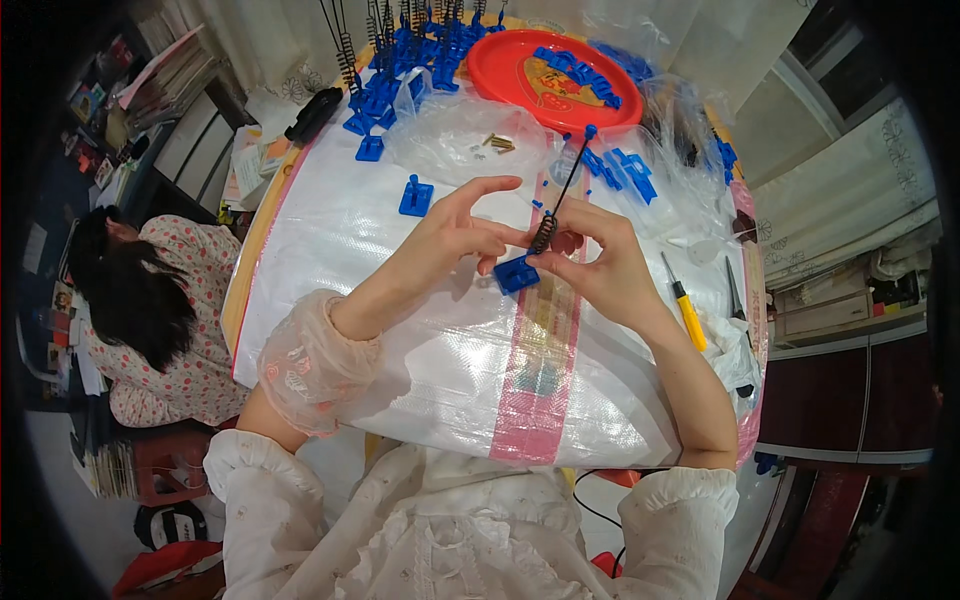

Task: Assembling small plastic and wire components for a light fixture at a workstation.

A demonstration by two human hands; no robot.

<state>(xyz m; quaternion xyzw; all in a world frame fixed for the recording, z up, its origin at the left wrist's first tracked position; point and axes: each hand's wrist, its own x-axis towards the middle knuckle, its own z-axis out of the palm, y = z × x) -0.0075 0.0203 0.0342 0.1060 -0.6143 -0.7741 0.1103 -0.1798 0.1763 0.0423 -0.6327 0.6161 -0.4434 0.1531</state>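
My right hand point(603, 262) pinches a black coil spring point(544, 234) between thumb and fingers, low on the piece. The spring rises from a blue plastic base point(517, 274) and runs up into a thin black rod point(572, 180) with a blue tip point(591, 131). The whole piece leans to the right. My left hand point(462, 238) is beside it with the index finger stretched out and the fingers apart. One of its fingertips reaches close to the spring; whether it touches I cannot tell. A loose blue base with a peg point(416, 196) lies beyond my left hand.
Several finished-looking blue and black spring pieces point(405, 60) crowd the far left. A red round tray point(490, 65) holds blue parts. Small brass screws point(499, 143) lie on clear plastic. A yellow-handled screwdriver point(689, 318) is at right. Another person point(160, 300) sits at left.
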